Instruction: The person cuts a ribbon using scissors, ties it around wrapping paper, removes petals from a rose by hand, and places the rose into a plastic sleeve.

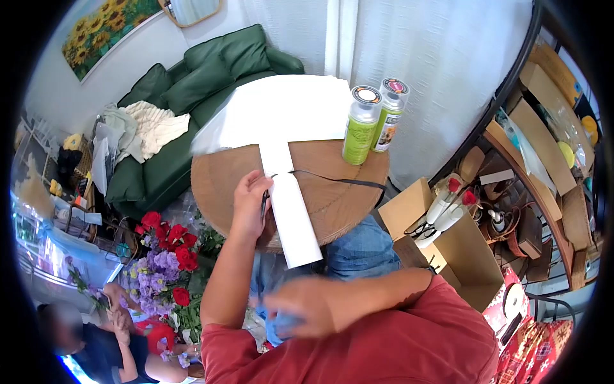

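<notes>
1. Here's the left arm (230,275), bare below the sleeve, stretched forward and well out ahead of the body.
2. Up at the end, the left wrist (245,223) runs nearly in line with the forearm, and the left hand (251,194) has its fingers bent inward toward the right; how firmly they close is hard to read.
3. Over to the right arm (377,294): elbow (430,278) bent out wide, forearm lying across the front of the torso!
4. And the right hand (304,307), low and close in, is a blur, its finger positions impossible to make out.
</notes>
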A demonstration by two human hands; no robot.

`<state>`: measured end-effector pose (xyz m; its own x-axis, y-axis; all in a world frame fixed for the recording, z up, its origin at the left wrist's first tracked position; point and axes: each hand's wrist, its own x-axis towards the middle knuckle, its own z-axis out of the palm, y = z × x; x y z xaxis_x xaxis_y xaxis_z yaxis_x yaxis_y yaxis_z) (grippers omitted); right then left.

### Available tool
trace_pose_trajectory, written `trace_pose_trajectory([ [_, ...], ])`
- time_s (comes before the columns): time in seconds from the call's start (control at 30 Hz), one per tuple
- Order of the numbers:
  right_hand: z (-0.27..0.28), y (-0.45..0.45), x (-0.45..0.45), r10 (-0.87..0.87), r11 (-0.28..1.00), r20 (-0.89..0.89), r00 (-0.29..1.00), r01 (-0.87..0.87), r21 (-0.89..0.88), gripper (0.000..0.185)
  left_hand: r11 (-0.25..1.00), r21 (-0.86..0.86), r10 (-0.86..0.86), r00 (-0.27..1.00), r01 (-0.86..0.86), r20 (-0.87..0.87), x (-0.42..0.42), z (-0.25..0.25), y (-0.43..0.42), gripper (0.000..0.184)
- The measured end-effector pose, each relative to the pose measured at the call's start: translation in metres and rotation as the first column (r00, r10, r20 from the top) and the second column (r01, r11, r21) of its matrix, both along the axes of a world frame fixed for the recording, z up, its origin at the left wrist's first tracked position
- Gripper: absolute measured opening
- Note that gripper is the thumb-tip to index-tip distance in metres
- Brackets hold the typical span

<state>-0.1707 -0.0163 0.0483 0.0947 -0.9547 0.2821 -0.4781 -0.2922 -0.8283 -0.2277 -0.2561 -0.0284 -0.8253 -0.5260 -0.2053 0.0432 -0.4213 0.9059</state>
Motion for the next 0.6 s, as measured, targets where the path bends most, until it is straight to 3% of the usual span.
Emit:
trace_pose_trajectory([
  [0.03, -0.007, 0.006, 0.01, -0.01, 1.0, -0.002, 1.0, 0.01, 0.0, 0.051, 1.0, 0.0, -0.01, 1.0, 0.01, -0.002, -0.001, 0.004, -0.003, 0.069],
  [0.1, -0.02, 0.017, 0.021, 0.339, 0.94, -0.058, 0.939, -0.336, 0.053, 0.053, 0.99, -0.069, -0.116, 0.991, 0.12, 0.061, 0.007, 0.015, -0.009, 0.062],
  [0.13, -0.02, 0.018, 0.017, 0.341, 0.94, -0.055, 0.939, -0.338, 0.055, 0.053, 0.966, -0.187, -0.154, 0.98, 0.176, 0.129, 0.011, 0.022, -0.014, 0.057],
  [0.3, 0.0, 0.022, -0.014, 0.245, 0.92, -0.085, 0.966, -0.203, 0.336, 0.052, 0.878, -0.396, -0.192, 0.956, 0.269, 0.224, 0.027, 0.038, -0.018, 0.055],
  [0.37, 0.0, 0.035, -0.03, -0.011, 0.997, 0.036, 0.999, 0.009, 0.078, 0.032, 0.845, -0.462, -0.187, 0.958, 0.269, 0.216, 0.034, 0.035, -0.015, 0.056],
  [0.4, -0.006, 0.039, -0.039, -0.133, 0.99, 0.12, 0.984, 0.138, -0.034, 0.025, 0.846, -0.461, -0.183, 0.959, 0.266, 0.217, 0.039, 0.033, -0.013, 0.056],
  [0.43, -0.01, 0.044, -0.047, -0.366, 0.926, 0.101, 0.925, 0.373, -0.063, 0.016, 0.796, -0.52, -0.212, 0.947, 0.31, 0.242, 0.046, 0.031, -0.008, 0.058],
  [0.47, -0.018, 0.05, -0.052, -0.55, 0.827, 0.175, 0.816, 0.561, -0.016, 0.017, 0.74, -0.573, -0.237, 0.934, 0.352, 0.267, 0.051, 0.028, -0.004, 0.059],
  [0.5, -0.024, 0.052, -0.057, -0.547, 0.83, 0.174, 0.819, 0.557, -0.015, 0.017, 0.743, -0.571, -0.233, 0.935, 0.348, 0.266, 0.054, 0.026, 0.0, 0.059],
  [0.57, -0.035, 0.057, -0.063, -0.705, 0.682, 0.318, 0.633, 0.729, 0.061, 0.017, 0.667, -0.651, -0.206, 0.929, 0.363, 0.307, 0.058, 0.024, 0.006, 0.061],
  [0.6, -0.039, 0.06, -0.062, -0.73, 0.675, 0.226, 0.645, 0.733, 0.084, 0.037, 0.668, -0.649, -0.202, 0.928, 0.364, 0.312, 0.058, 0.022, 0.009, 0.061],
])
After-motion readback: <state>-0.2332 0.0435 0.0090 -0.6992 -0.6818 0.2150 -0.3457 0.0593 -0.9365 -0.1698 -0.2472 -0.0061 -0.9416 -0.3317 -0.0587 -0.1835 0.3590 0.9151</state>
